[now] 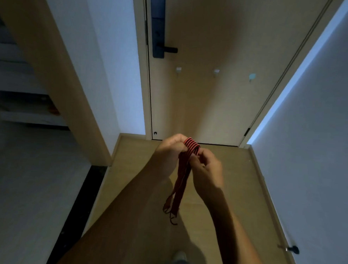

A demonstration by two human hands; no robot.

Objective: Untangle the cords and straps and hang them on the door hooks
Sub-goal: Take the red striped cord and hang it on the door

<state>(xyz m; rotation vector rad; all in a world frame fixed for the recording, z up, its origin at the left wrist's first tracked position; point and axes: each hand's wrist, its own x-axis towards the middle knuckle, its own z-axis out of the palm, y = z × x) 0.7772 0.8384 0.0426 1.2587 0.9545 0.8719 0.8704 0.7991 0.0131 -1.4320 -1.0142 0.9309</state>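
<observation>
A red cord with black stripes (181, 178) is folded into several loops and hangs down from both my hands, its loose ends dangling near the floor. My left hand (169, 151) grips the top of the bundle from the left. My right hand (206, 168) pinches the strands just below the fold from the right. Ahead stands the beige door (221, 106), which carries a row of three small hooks: a white hook (178, 69), a second white hook (216, 72) and a pale teal hook (252, 76). All three hooks are bare.
A dark lever handle (165, 49) sits on the door's left side. White walls close in the narrow wooden-floored hallway (139, 170) on both sides. A door stopper (291, 249) juts from the right wall near the floor. My foot (179, 257) shows at the bottom.
</observation>
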